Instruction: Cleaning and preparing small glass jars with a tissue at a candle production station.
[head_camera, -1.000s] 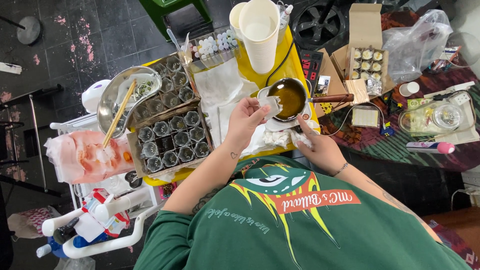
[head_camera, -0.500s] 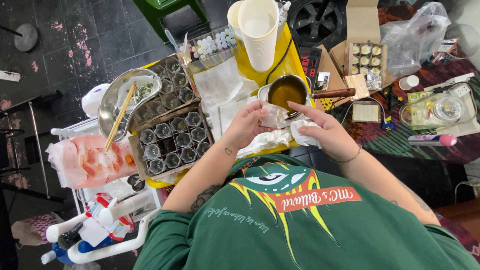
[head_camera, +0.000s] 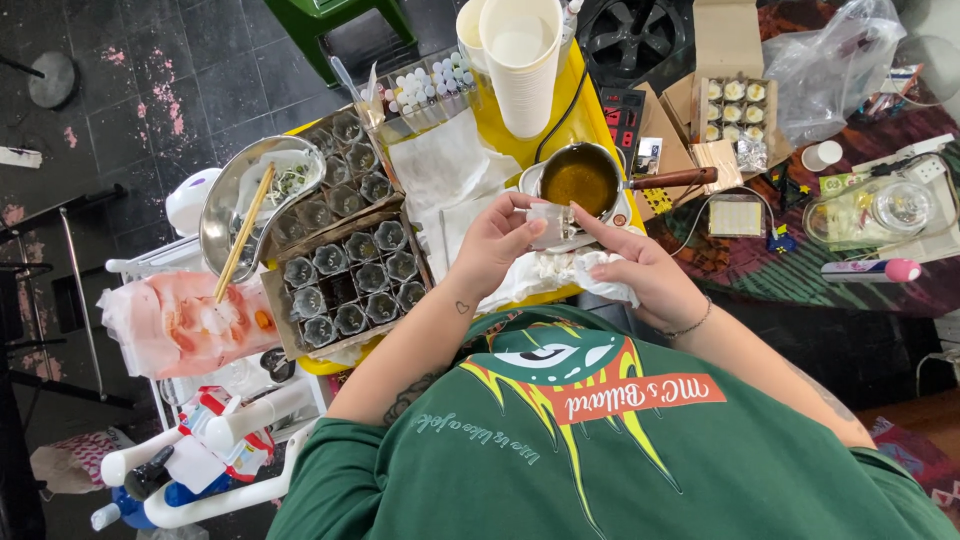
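Clear glass jar (head_camera: 549, 222) pinched by both left hand (head_camera: 497, 243) and right hand (head_camera: 640, 275) beside saucepan (head_camera: 581, 180).

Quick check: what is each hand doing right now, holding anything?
Left hand: closed around a small clear glass jar.
Right hand: fingers touching the same jar; a firm grip cannot be told.

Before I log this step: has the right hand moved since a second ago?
Yes. The right hand has come up from the white cloth toward the small saucepan, and its fingers now touch the small clear cup that the left hand holds.
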